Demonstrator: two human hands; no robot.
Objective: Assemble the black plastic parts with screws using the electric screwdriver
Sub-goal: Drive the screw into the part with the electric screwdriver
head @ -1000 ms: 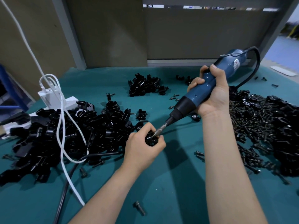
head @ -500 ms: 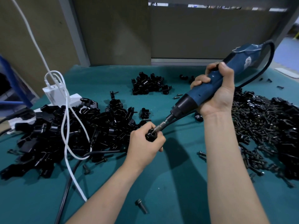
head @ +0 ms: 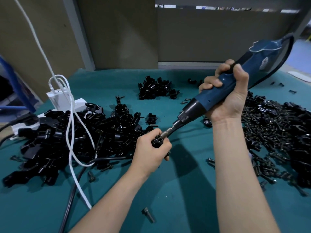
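Your left grip (head: 149, 148) was curled tight round 1 black plastic part (head: 157, 141), held just above the worktop (head: 185, 190), with the fingers wrapped under it and the thumb on top. The bit (head: 168, 131) sat on the part's top face; the screw was hidden.

Your right grip (head: 227, 98) was wrapped round the barrel of the electric screwdriver (head: 259, 59), which slanted down-left to the part.

Handling, as a judgement: the part looked small, light, stiff and smooth, so it was likely to twist under torque. Hold its body and keep your fingers off the hole. The driver looked heavier, with its cord dragging at the rear, so mid-barrel suited.

Outward, the parts pile (head: 75, 137) lay to the left and the screw heap (head: 277, 132) to the right, with 1 loose screw (head: 149, 215) near.

Against 1 s ago, the driver's rear sat higher and its slant was steeper. The bit stayed on the part, both grips kept hold, and the piles had not moved.
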